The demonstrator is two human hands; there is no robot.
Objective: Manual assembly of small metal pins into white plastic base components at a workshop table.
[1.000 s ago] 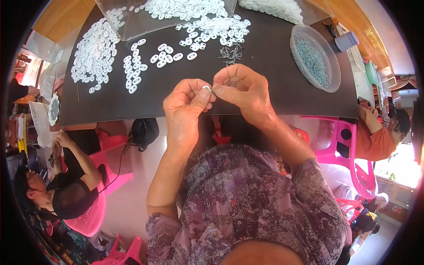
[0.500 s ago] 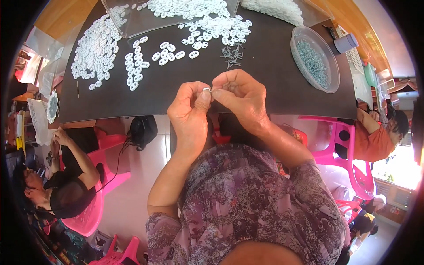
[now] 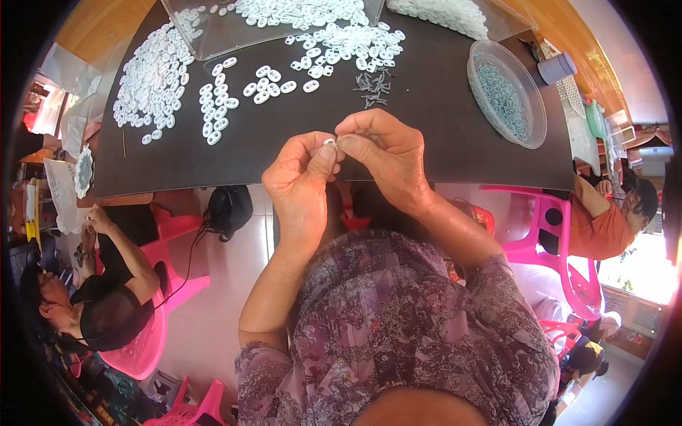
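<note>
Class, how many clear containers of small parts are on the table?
3: a round tub at right, an upper-left tray, and an upper-right tray. Others may be hidden.

screw pile (image 3: 374,86) beyond right hand (image 3: 392,160)

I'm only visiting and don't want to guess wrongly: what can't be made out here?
All in the head view:
- Small white piece: its full shape, mostly covered by the left hand.
- Right hand: whether it grips anything; its own fingers hide the tips.
- Small grey pieces: exact form, too small to tell.
- Clear tray: far side, cut off by the upper edge.
</note>
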